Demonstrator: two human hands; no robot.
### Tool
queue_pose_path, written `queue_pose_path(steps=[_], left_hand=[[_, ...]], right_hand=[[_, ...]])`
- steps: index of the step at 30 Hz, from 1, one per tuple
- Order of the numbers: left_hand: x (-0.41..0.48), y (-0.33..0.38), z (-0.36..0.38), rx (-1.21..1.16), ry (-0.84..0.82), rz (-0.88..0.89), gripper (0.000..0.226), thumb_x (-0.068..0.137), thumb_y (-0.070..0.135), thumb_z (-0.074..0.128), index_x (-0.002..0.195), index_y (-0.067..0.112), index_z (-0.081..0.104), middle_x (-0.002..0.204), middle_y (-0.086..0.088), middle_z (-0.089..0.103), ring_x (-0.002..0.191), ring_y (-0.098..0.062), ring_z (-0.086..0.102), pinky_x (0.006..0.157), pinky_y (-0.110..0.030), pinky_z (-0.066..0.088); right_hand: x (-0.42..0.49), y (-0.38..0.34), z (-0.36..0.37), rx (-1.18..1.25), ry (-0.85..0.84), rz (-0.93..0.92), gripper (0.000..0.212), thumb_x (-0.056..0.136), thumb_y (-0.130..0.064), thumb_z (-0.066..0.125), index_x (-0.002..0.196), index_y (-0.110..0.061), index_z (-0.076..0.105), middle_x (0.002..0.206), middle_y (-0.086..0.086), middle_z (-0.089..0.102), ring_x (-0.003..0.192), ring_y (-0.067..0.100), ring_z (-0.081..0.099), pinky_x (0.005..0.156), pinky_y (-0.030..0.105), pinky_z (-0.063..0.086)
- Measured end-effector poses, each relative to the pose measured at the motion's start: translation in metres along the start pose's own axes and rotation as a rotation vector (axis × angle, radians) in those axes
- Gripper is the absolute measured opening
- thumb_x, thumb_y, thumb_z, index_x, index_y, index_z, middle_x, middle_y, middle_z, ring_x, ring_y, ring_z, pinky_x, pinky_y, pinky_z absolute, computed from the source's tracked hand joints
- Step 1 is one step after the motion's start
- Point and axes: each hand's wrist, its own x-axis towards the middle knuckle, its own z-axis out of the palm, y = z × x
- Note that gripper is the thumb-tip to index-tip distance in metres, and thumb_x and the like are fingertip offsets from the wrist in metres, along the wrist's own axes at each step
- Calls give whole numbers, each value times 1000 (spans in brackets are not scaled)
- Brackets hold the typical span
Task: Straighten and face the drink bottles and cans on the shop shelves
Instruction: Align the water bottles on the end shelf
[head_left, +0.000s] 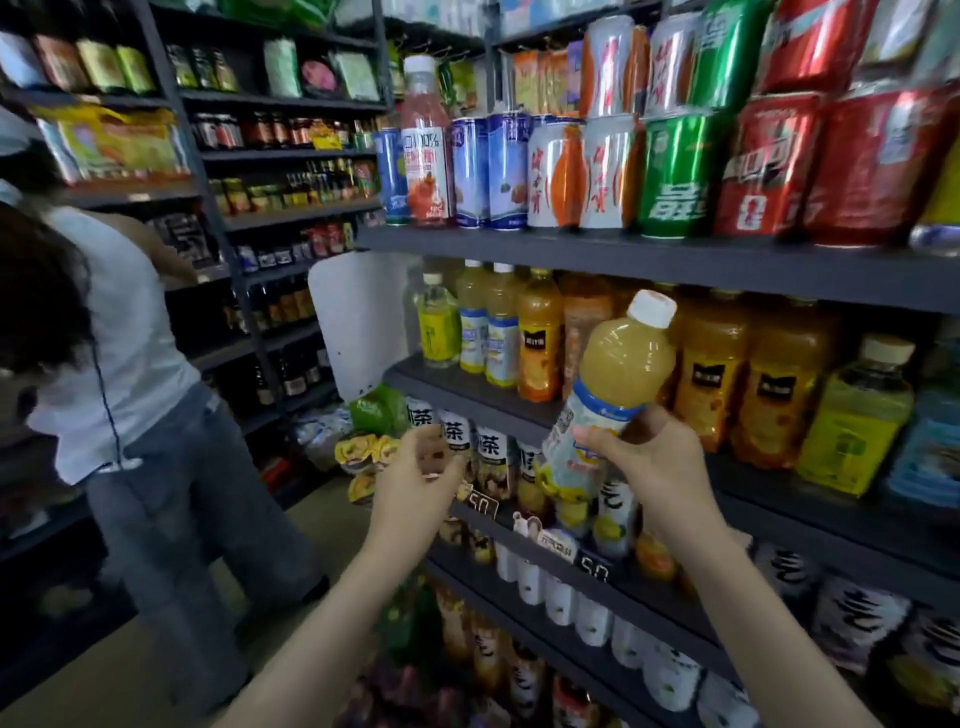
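Right hand (644, 457): at 4 o'clock of the view; fingers and thumb wrapped round the lower, labelled half of the juice bottle (618, 374), grasping it.
Juice bottle: off the shelf, held in front of the middle shelf (467, 387); tilted, white cap toward 1 o'clock, base toward 7 o'clock (pale yellow drink, blue-and-white label).
Left hand (415, 473): at 7 o'clock; released, fingers loosely bent, grasping nothing; it lies in front of the tea bottles (488, 447), contact cannot be told.
Tea bottles: upright row on the shelf below the middle one, at 6 o'clock; a price tag (483, 504) marked 50 sits on that shelf's front edge.
Middle shelf row: two matching bottles (488, 327) with white caps stand upright at 12 o'clock of the left hand; orange juice bottles (540, 343) stand just beside them, toward 3 o'clock.
Top shelf (519, 244): at 1 o'clock; a tall pink-red bottle (426, 150), then blue cans (491, 171), a green can (675, 176) and red cans (763, 166), stacked two high.
Other person (119, 338): at 9 o'clock, white top and jeans, facing the far shelves (291, 156).
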Motion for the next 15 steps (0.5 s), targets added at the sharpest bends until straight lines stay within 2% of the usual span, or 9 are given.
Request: queue_pose_path(steps=[2,5,9,13,15], left_hand=[[37,-13,-1,3,27,13,39,91,21,60,129,20,48,116,9,57,99,-5,55,79,-20,43],[94,-31,-7,83,64,74,44,91,21,60,132,16,46,127,2,55,112,-13,53,88,-25,42],[165,-54,-14,152,92,126,48,92,27,59,135,12,43,132,-2,51,119,-18,50,93,-29,43],[227,-79,-3,159,21,152,55,89,28,63,134,9,39,131,-7,48,119,-24,48,87,-28,40],[258,-93,8,148,-69,130,65,87,26,65,139,5,32,135,-13,43,124,-29,45,94,-35,41]], right_hand=[[26,7,24,-35,16,-56,32,71,-20,82,94,-32,65,96,-16,70,95,9,66,82,29,54],[60,19,62,-17,37,-64,39,70,-20,82,102,-31,63,101,-14,69,98,8,65,88,33,53],[93,35,109,-105,86,-80,41,71,-21,82,101,-33,58,94,-22,64,92,2,63,84,28,52],[116,53,144,-171,179,-56,43,72,-20,82,105,-28,56,97,-13,65,94,9,63,83,26,52],[124,62,157,-194,246,-36,43,72,-20,82,106,-27,56,98,-10,66,94,11,63,85,30,52]])
